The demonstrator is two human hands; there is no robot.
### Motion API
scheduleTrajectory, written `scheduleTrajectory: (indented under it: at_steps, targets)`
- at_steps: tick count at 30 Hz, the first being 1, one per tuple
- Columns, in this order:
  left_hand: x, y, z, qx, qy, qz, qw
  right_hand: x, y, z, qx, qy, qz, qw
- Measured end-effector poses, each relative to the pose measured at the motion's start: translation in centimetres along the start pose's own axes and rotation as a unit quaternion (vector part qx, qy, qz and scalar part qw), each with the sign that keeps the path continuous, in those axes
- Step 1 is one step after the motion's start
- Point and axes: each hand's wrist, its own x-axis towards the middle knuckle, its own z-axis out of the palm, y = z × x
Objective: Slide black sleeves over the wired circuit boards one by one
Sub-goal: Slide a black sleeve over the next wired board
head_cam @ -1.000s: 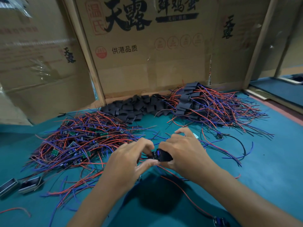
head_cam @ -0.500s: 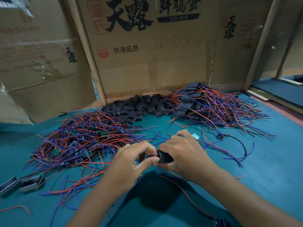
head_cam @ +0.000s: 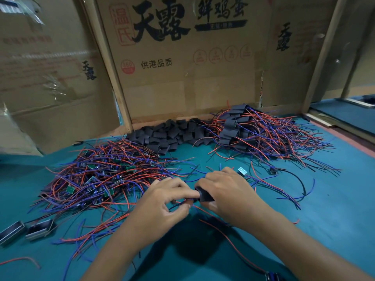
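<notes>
Right hand [head_cam: 229,191] fingers curl around a short black flattened sleeve [head_cam: 205,196], gripping it just above the teal table mat [head_cam: 334,216]; only the sleeve's left end shows past the fingers. Left hand [head_cam: 168,201] meets it from the left: thumb and forefinger pinch thin red and blue wires [head_cam: 182,202] right at the sleeve's mouth, fingertips touching the sleeve end. The circuit board on those wires is hidden, so cannot tell how far inside the sleeve it sits. A red lead [head_cam: 229,238] trails from under the hands toward the near edge. Left of the hands: a tangled pile of unsleeved green circuit boards with red and blue wires [head_cam: 97,179]. Behind, against the cardboard, a heap of loose black sleeves [head_cam: 168,134]. Just beside that heap on the right: a pile of sleeved boards with red and blue wires fanning outward [head_cam: 253,134]. A small silvery component [head_cam: 242,171] lies just beyond the right hand's knuckles. Two grey metal rectangular parts [head_cam: 26,230] sit at the far left edge of the mat. Brown cardboard box panels with printed black characters [head_cam: 182,57] stand upright as the back wall.
</notes>
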Motion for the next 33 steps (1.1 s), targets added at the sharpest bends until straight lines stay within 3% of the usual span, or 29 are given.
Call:
scheduleTrajectory:
  at_steps: [7,10,13,17,21,25,27,30,33]
  targets:
    - [-0.1,-0.4,0.4,-0.013,-0.001,0.011,1.0,0.2,0.0,0.0,0.005,-0.096,-0.006,0.995]
    - [-0.1,-1.0,0.0,0.012,0.093,0.017,0.995,0.2,0.8,-0.4,0.023,-0.089,0.032,0.995]
    - [-0.2,-2.4,-0.6,0.115,0.172,-0.005,0.978,2.2,3.1,-1.5,-0.015,-0.083,0.1,0.991]
    - [-0.4,-3.7,-0.5,0.206,0.148,-0.01,0.967,7.7,9.3,-2.7,-0.119,-0.059,0.145,0.98]
    - [-0.4,-4.2,-0.3,0.227,0.118,-0.014,0.967,13.9,16.3,-2.4,-0.193,-0.037,0.193,0.961]
    - [-0.5,-4.6,-0.5,0.223,0.125,-0.023,0.967,16.6,20.1,-1.6,-0.234,-0.103,0.275,0.927]
    - [-0.5,-4.6,-0.6,0.222,0.138,-0.028,0.965,17.8,19.5,0.1,-0.209,-0.095,0.247,0.941]
    - [-0.4,-4.5,-0.7,0.224,0.149,-0.038,0.962,19.3,16.2,4.1,-0.063,-0.109,0.174,0.977]
    - [-0.4,-4.6,-0.8,0.227,0.173,-0.054,0.957,19.8,13.5,8.5,0.015,-0.14,0.142,0.98]
